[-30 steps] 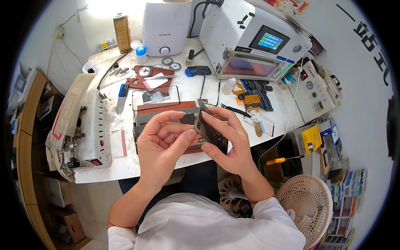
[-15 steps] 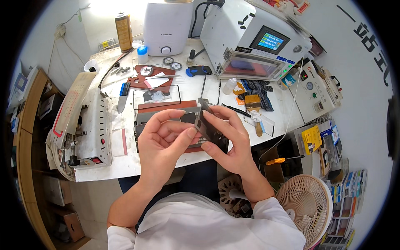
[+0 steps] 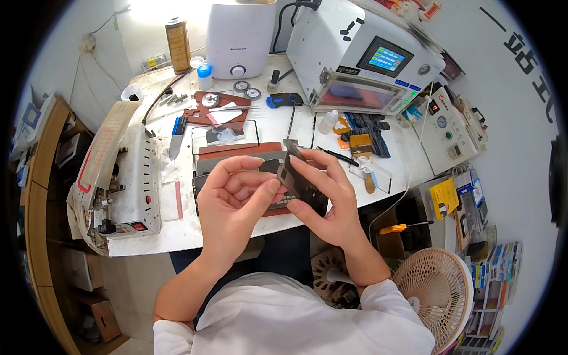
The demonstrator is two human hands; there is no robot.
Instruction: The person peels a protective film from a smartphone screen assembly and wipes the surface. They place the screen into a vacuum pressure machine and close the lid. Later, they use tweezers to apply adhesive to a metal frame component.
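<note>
white bench [image 3: 177, 238], a dark panel [image 3: 305, 190] held above its near side.
right hand [image 3: 332, 204] grips the panel between thumb and fingers; left hand [image 3: 232, 207] is half curled at the panel's left edge, whether gripping i cannot tell; a brown board [image 3: 236, 151] lies below.
</note>
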